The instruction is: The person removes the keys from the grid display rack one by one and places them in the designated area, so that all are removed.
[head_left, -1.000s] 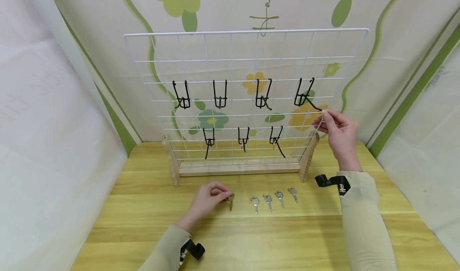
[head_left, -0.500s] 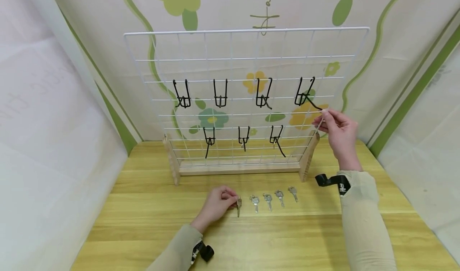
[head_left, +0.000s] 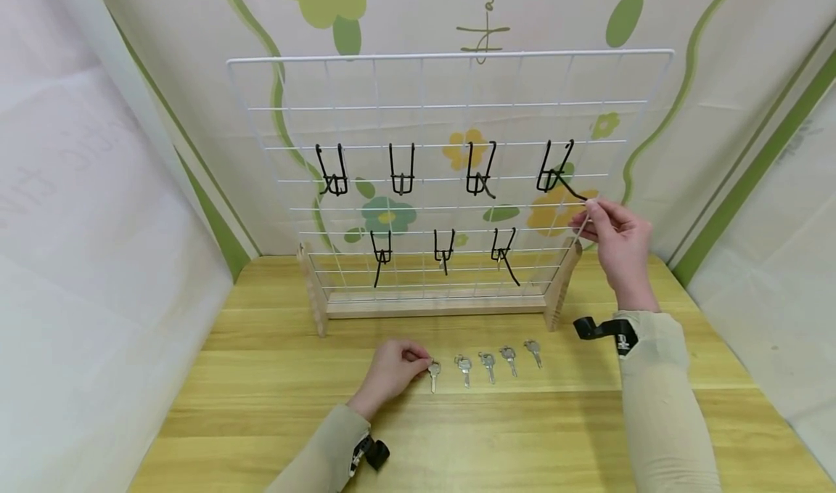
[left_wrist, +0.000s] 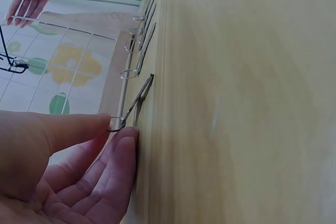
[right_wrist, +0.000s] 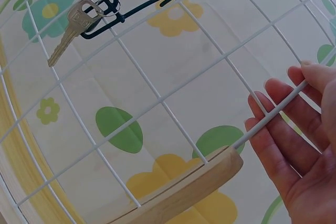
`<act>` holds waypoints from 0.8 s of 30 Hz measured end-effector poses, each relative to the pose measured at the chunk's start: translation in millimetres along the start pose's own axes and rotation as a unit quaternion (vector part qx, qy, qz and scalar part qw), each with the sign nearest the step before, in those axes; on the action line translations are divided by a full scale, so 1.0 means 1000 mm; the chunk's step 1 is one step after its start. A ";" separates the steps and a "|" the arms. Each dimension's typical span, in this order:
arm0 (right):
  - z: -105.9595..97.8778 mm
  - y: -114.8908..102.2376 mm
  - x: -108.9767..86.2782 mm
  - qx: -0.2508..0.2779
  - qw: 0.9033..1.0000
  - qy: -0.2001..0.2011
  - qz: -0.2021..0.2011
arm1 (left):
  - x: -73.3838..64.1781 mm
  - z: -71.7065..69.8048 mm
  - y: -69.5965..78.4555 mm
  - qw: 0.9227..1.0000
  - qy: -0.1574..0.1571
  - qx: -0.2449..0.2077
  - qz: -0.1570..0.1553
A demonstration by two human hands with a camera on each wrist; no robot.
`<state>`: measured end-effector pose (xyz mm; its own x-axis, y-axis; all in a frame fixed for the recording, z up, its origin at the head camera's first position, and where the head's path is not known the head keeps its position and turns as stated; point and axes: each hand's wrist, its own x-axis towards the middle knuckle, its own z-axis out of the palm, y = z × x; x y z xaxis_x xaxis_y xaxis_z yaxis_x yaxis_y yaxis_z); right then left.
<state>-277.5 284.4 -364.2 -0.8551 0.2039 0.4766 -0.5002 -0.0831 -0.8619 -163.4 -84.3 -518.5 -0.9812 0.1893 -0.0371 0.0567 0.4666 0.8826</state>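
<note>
My left hand (head_left: 390, 372) pinches the small ring of a silver key (head_left: 434, 378) between thumb and fingers. In the left wrist view this key (left_wrist: 138, 97) slants away from the fingertips, its far tip at the tabletop. To its right several more ringed keys, such as the nearest key (head_left: 464, 371), lie in a row. My right hand (head_left: 620, 242) holds the right edge of a white wire grid (head_left: 451, 55) with thumb and fingers. Another key (right_wrist: 76, 24) hangs from a black hook (right_wrist: 113, 3) in the right wrist view.
Black hooks stand on the grid in two rows, including an upper right hook (head_left: 554, 170) and a lower left hook (head_left: 381, 253). A wooden stand (head_left: 434, 309) supports the grid on the wood-grain table (head_left: 496, 442). Behind hangs a flower-patterned cloth (head_left: 418, 14).
My left hand has moved right and slightly nearer with its key, toward the row of keys, and the key has turned to show its flat face. The right hand stays on the grid.
</note>
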 end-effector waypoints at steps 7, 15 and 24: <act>0.000 0.001 0.000 0.003 1.000 -0.003 -0.004 | 0.001 -0.001 -0.002 1.000 -0.002 0.012 0.003; -0.001 0.002 0.000 -0.001 1.000 -0.001 -0.003 | -0.001 -0.004 0.000 1.000 -0.002 0.026 -0.001; -0.002 0.003 0.000 -0.003 1.000 -0.005 0.000 | 0.002 -0.012 0.008 1.000 0.018 -0.014 -0.002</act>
<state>-278.9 286.6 -367.1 -0.8566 0.1940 0.4782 -0.4994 -0.0780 -0.8629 -167.3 -90.4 -505.5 -0.9875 0.1556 -0.0249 0.0471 0.4428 0.8954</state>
